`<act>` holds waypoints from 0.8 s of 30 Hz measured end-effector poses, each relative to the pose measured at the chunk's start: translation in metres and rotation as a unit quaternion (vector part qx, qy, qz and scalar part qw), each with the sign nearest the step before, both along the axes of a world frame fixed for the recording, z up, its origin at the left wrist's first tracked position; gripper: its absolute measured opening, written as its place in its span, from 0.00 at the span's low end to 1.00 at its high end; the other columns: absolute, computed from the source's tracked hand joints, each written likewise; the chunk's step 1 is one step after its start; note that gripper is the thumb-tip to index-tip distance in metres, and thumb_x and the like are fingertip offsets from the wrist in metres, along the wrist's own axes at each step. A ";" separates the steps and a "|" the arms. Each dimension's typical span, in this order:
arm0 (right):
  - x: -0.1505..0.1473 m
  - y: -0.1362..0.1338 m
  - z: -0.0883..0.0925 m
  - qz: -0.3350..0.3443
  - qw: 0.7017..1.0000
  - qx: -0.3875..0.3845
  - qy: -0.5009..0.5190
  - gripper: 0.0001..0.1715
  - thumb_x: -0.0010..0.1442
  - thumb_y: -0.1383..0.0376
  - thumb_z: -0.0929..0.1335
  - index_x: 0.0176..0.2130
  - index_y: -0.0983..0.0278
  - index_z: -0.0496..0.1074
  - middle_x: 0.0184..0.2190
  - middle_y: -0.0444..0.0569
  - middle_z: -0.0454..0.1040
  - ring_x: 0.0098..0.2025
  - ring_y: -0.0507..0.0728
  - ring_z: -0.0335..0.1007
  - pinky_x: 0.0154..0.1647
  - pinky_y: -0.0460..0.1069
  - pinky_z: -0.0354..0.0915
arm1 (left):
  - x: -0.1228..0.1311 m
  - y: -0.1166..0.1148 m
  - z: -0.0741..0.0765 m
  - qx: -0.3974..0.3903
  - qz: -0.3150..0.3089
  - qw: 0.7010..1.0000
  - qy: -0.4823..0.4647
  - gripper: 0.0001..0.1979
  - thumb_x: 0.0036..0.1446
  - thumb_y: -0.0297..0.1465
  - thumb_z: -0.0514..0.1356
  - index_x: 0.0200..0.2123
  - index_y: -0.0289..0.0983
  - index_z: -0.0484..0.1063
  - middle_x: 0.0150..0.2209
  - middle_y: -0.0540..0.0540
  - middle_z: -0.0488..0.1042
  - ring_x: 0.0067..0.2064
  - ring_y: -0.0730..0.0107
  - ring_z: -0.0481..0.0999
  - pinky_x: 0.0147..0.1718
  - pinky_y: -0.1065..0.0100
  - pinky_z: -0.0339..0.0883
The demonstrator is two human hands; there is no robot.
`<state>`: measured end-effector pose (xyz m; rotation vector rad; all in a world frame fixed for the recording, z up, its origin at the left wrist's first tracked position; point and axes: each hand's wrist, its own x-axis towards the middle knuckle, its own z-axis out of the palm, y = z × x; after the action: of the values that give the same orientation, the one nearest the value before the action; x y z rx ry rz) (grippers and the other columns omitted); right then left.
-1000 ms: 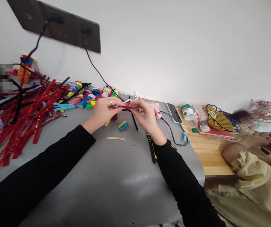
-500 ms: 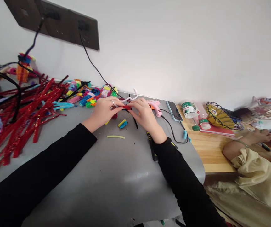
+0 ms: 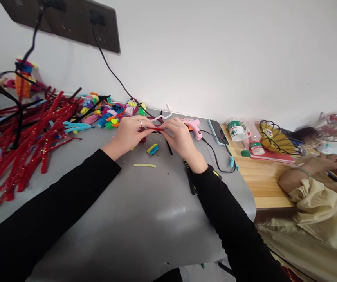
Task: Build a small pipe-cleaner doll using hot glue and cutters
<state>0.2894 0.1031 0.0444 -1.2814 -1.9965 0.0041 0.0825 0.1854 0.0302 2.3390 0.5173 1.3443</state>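
My left hand (image 3: 130, 134) and my right hand (image 3: 180, 137) meet above the grey mat (image 3: 133, 223), each pinching one end of a short red piece (image 3: 157, 129). A ring is on my left hand. Just below them lies a small yellow and blue piece (image 3: 152, 149), and nearer to me a pale yellow strip (image 3: 145, 165). A pale pink bent stem (image 3: 168, 113) shows behind the fingers. The pink glue gun (image 3: 196, 129) rests right of my right hand. Pliers with black and yellow handles (image 3: 189, 178) lie partly under my right forearm.
Red glittery stems (image 3: 36, 145) and black cables cover the left side. Small colourful fuzzy figures (image 3: 106, 115) line the wall. A phone (image 3: 218, 132), plastic bottles (image 3: 255, 145) and a yellow wire basket (image 3: 276, 139) are on the right. Another person's arm (image 3: 291, 180) rests at far right.
The camera view has shifted slightly, with the wall socket sitting higher and further left. Both hands still pinch the red piece, which now looks thinner and more drawn out between the fingertips.
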 end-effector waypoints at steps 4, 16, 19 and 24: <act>0.000 0.001 -0.001 0.003 1.000 0.003 0.004 0.08 0.71 0.69 0.70 0.41 0.59 0.80 0.40 0.51 0.83 0.45 0.63 0.73 0.47 0.58 0.70 | -0.001 0.000 0.000 -0.014 0.005 1.000 0.019 0.09 0.67 0.36 0.67 0.38 0.43 0.88 0.39 0.46 0.87 0.41 0.61 0.86 0.44 0.63 0.79; -0.001 0.000 0.001 -0.006 1.000 0.002 -0.016 0.08 0.72 0.68 0.69 0.44 0.57 0.80 0.43 0.50 0.83 0.46 0.63 0.75 0.50 0.59 0.71 | -0.002 0.003 0.000 -0.019 0.016 0.999 0.036 0.09 0.67 0.37 0.66 0.38 0.43 0.87 0.39 0.46 0.87 0.42 0.59 0.86 0.46 0.61 0.79; -0.001 -0.002 0.002 -0.010 1.000 0.009 -0.018 0.08 0.72 0.67 0.69 0.48 0.58 0.79 0.45 0.52 0.83 0.48 0.64 0.73 0.50 0.59 0.70 | -0.003 0.003 0.000 -0.013 0.019 0.999 0.036 0.09 0.67 0.36 0.66 0.38 0.42 0.88 0.39 0.46 0.87 0.42 0.60 0.86 0.46 0.62 0.79; 0.001 -0.001 0.003 -0.008 1.000 -0.005 -0.012 0.06 0.71 0.67 0.70 0.46 0.58 0.78 0.45 0.51 0.81 0.48 0.64 0.72 0.52 0.60 0.69 | -0.003 0.005 -0.001 -0.012 0.013 0.999 0.048 0.09 0.67 0.36 0.66 0.38 0.41 0.87 0.39 0.45 0.87 0.43 0.59 0.85 0.46 0.62 0.79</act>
<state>0.2901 0.1017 0.0476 -1.3108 -2.0092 -0.0090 0.0798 0.1903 0.0296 2.3931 0.5921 1.2346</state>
